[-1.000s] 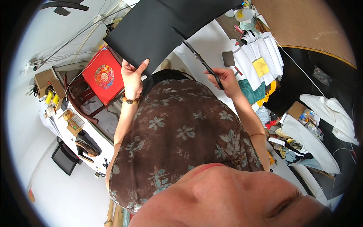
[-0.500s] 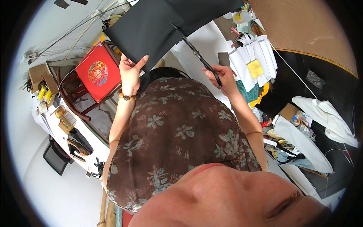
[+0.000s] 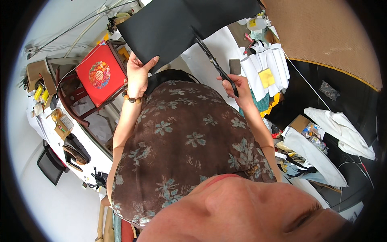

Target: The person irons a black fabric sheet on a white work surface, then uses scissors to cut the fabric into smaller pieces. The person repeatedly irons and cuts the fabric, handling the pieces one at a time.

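A large black sheet [image 3: 169,34], leather-like and smooth, hangs across the top of the view. My left hand [image 3: 139,76] pinches its lower left corner between thumb and fingers, with the thumb on top; a beaded bracelet [image 3: 133,99] circles that wrist. To the right, my right hand [image 3: 238,89] grips long black scissors [image 3: 209,56] by the handles. The blades slant up and left, their tips over the sheet's middle near the lower edge. They look close together; whether they bite into the sheet I cannot tell.
A red cushioned chair [image 3: 86,84] stands at the left, beside a white table [image 3: 94,161] with boxes and an iron-like tool. Rolled white sheets [image 3: 264,66] with a yellow note lie right of my right hand. A brown sheet [image 3: 322,36] fills the upper right.
The scissors have moved slightly right and down, their tips lying farther right. The black sheet's left corner sits a little higher and to the right. The background has shifted slightly left.
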Tool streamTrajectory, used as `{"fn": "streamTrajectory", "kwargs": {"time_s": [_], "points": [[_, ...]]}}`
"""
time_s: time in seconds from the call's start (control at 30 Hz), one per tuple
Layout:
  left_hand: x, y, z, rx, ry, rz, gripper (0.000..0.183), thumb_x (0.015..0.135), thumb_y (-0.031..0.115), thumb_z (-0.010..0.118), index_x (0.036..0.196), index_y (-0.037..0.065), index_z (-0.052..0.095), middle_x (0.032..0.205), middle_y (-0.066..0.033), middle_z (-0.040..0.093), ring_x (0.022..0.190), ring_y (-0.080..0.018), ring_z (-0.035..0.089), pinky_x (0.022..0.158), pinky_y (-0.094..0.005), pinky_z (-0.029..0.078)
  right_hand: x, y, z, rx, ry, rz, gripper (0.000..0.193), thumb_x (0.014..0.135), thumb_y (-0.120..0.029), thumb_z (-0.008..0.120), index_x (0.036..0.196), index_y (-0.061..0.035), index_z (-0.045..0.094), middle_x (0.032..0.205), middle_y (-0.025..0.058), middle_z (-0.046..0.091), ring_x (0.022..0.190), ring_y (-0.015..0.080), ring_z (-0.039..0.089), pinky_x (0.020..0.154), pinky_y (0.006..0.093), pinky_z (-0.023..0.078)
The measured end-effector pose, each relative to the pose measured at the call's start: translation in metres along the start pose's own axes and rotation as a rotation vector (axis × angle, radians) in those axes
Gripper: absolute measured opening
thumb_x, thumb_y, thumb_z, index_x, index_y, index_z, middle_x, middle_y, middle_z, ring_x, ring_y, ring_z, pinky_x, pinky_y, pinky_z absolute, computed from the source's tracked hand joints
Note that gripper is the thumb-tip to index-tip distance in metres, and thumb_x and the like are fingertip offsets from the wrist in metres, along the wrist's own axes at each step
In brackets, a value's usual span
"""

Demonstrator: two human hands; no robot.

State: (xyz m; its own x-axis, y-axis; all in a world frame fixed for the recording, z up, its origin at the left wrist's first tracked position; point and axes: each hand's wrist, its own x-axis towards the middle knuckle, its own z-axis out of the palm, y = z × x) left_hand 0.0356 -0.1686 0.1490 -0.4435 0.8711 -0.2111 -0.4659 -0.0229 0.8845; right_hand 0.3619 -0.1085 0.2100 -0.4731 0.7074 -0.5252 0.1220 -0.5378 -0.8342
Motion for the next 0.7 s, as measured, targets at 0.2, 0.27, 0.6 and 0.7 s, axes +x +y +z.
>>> {"fn": "streamTrajectory", "kwargs": {"time_s": [0.2,0.27,0.6,0.7], "points": [[-0.004,0.01,0.007,0.057,0.026,-0.047,0.036,0.084,-0.008,0.071,0.115,0.006,0.059,0.103,-0.0043,0.071,0.08,-0.0084,0.068,0.053,-0.0188,0.052,0.011,-0.007,0.007,-0.001,-0.003,-0.002,0.038,0.086,-0.027,0.077,0.108,0.0027,0.07,0.063,-0.0071,0.05,0.049,0.0004,0.036,0.045,0.0193,0.021],[-0.003,0.008,0.006,0.046,0.029,-0.009,0.036,0.084,-0.008,0.07,0.115,0.006,0.059,0.104,-0.0045,0.071,0.082,-0.009,0.068,0.056,-0.0194,0.053,0.013,-0.011,0.011,-0.007,-0.002,0.003,0.037,0.086,-0.026,0.076,0.108,0.0029,0.07,0.063,-0.0072,0.05,0.049,0.0004,0.036,0.046,0.0192,0.021],[-0.005,0.015,0.003,0.062,0.014,-0.084,0.042,0.083,-0.014,0.068,0.12,0.002,0.056,0.109,-0.0074,0.069,0.092,-0.0128,0.067,0.068,-0.0223,0.056,0.014,-0.012,0.009,0.09,-0.044,0.023,0.03,0.092,-0.021,0.07,0.109,0.0034,0.069,0.068,-0.0075,0.051,0.05,0.0001,0.038,0.045,0.0184,0.023],[-0.006,0.014,0.006,0.041,0.029,-0.058,0.042,0.083,-0.014,0.068,0.119,0.002,0.056,0.108,-0.0071,0.07,0.09,-0.0124,0.068,0.066,-0.0215,0.055,0.021,-0.012,0.011,0.087,-0.05,0.006,0.03,0.092,-0.02,0.07,0.11,0.0035,0.069,0.068,-0.0073,0.051,0.05,0.0001,0.038,0.045,0.0184,0.023]]}}
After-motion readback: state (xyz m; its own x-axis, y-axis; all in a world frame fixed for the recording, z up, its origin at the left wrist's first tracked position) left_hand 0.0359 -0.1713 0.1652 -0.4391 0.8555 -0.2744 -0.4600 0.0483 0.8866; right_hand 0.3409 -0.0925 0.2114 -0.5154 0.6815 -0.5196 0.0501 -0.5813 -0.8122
